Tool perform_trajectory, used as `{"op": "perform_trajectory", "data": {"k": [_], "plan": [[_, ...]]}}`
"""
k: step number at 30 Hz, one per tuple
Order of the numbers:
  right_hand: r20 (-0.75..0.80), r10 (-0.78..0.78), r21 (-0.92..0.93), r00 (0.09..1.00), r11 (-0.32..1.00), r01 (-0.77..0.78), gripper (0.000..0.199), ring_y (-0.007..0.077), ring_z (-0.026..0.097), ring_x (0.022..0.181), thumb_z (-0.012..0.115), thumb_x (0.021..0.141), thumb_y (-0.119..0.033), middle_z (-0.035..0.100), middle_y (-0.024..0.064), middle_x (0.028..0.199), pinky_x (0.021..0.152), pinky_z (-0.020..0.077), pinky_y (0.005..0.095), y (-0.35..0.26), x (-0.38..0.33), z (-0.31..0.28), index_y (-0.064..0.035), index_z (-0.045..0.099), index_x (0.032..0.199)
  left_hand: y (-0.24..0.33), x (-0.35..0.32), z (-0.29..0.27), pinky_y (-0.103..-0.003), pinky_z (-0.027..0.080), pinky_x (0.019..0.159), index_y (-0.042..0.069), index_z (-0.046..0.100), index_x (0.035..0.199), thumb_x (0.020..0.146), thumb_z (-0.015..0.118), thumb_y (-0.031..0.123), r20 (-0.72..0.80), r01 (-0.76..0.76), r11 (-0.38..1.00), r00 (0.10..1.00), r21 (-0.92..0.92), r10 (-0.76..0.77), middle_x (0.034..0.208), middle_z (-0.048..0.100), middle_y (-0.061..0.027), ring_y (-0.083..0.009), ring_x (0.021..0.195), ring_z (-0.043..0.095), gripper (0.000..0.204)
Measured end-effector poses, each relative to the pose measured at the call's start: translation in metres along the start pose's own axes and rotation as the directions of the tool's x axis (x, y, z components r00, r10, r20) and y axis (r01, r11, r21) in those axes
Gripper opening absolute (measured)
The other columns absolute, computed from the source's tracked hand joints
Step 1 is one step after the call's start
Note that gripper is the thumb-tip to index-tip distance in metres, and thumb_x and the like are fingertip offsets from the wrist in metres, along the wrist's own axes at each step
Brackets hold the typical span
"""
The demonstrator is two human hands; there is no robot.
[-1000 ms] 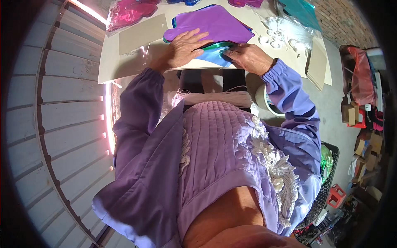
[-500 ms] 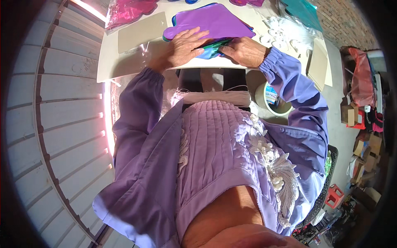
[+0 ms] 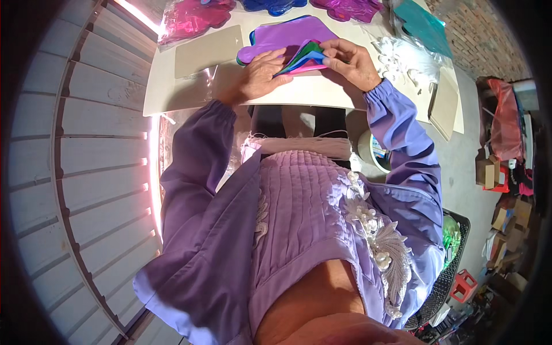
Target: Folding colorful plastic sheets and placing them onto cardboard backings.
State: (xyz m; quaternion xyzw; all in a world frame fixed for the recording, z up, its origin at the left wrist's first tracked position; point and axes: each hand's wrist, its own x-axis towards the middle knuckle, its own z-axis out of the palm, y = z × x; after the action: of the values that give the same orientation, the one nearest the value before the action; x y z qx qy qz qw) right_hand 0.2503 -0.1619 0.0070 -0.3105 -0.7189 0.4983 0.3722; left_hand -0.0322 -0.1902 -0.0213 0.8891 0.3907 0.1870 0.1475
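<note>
A stack of shiny, flat foil sheets [image 3: 294,33] lies on the white table before me, purple side up. Its near right corner is folded up and fanned apart, showing green, blue and pink layers [image 3: 309,57]. Stretched flat over the near left part of the stack is my left hand [image 3: 261,76], fingers extended and pressing down. My right hand [image 3: 352,62] is closed in a pinch on the raised layers, thumb below and fingers above. How many layers it grips is hidden.
Pink [image 3: 192,22], blue [image 3: 275,6], magenta [image 3: 348,8] and teal [image 3: 424,27] packets line the table's far side. A grey sheet [image 3: 210,52] lies left; white ornaments [image 3: 405,57] and a grey board [image 3: 444,100] are right. Below the table stands a pale bucket [image 3: 372,154].
My right hand has risen and turned, lifting and spreading the layers' corner that lay low at the near edge. The left hand stays on the stack. The whole view has shifted slightly.
</note>
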Motion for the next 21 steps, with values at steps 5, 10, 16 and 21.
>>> {"op": "perform_trajectory", "data": {"k": [5,10,16,21], "plan": [[-0.055,-0.513,-0.790,0.857,0.547,0.277,0.054,0.0123,0.059,0.101,0.070,0.085,-0.003,0.064,0.0066,0.111,0.091,0.0469,0.0238,-0.016,-0.003,0.000,-0.0069,0.051,0.135,0.002,0.006,-0.010,-0.043,0.028,0.111,0.010,0.056,0.133,0.098,0.053,0.036,-0.017,-0.035,0.999,0.999,-0.030,0.035,0.138,0.052,-0.0180,-0.0295,0.134,0.040,0.044],[-0.075,-0.328,-0.669,0.942,0.717,0.196,0.056,0.0131,0.062,0.096,0.071,0.086,-0.009,0.065,0.0071,0.108,0.086,0.0495,0.0257,0.002,-0.009,-0.003,-0.0077,0.047,0.137,0.018,0.019,-0.032,-0.036,0.045,0.095,0.008,0.058,0.130,0.099,0.053,0.032,0.167,0.314,0.856,0.949,-0.411,-0.267,0.122,0.062,-0.0168,-0.0241,0.106,0.061,0.040],[-0.148,0.032,-0.437,0.988,0.894,-0.095,0.027,0.0160,0.055,0.061,0.072,0.086,-0.020,0.060,0.0117,0.066,0.060,0.0479,0.0311,0.017,0.007,-0.007,0.0016,0.068,0.102,0.000,0.031,-0.036,-0.036,0.048,0.079,-0.001,0.063,0.115,0.093,0.060,0.030,0.086,0.303,0.890,0.953,-0.340,-0.291,0.091,0.067,-0.0169,-0.0252,0.078,0.061,0.038],[-0.181,0.006,-0.394,0.983,0.916,-0.078,0.024,0.0106,0.044,0.057,0.069,0.090,-0.021,0.052,0.0044,0.058,0.053,0.0417,0.0310,0.026,0.023,0.001,0.0032,0.069,0.085,-0.015,0.031,-0.028,-0.035,0.048,0.080,0.000,0.065,0.113,0.084,0.072,0.027,-0.034,0.260,0.875,0.954,-0.409,-0.299,0.088,0.068,-0.0162,-0.0222,0.081,0.062,0.040]]}}
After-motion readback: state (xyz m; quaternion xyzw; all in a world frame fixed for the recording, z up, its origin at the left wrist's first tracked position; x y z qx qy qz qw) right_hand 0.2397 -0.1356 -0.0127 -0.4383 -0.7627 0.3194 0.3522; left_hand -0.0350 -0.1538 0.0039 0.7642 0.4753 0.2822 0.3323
